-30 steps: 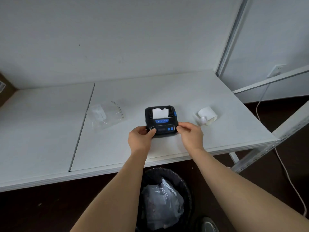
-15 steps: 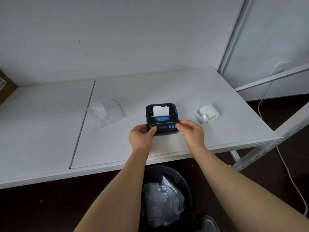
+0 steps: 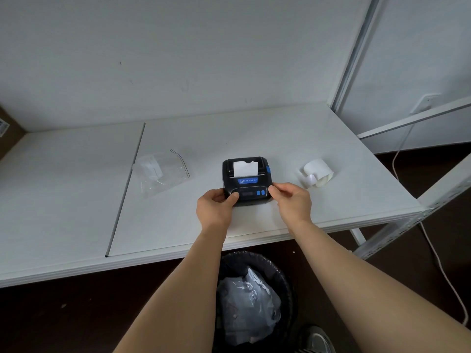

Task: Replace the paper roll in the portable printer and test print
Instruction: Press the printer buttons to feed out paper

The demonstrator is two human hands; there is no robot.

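A small black portable printer (image 3: 246, 180) with blue buttons rests on the white table (image 3: 280, 138), its lid down. A short strip of white paper (image 3: 245, 168) sticks out of its slot. My left hand (image 3: 216, 209) grips the printer's front left corner, thumb lying on the front panel. My right hand (image 3: 293, 203) holds the front right corner with thumb and fingertips. A white paper roll (image 3: 318, 172) lies on its side to the right of the printer, a loose end curling at its front.
A clear plastic zip bag (image 3: 160, 172) lies left of the printer. A dark seam (image 3: 126, 189) runs across the tabletop. Under the table edge stands a black bin (image 3: 254, 296) lined with a plastic bag. A white cable (image 3: 443, 271) hangs at the right by the metal shelf frame (image 3: 438, 197).
The view has shifted slightly. Both hands stay on the printer's front corners, and my left thumb has settled further onto the front panel. The printer has hardly moved.
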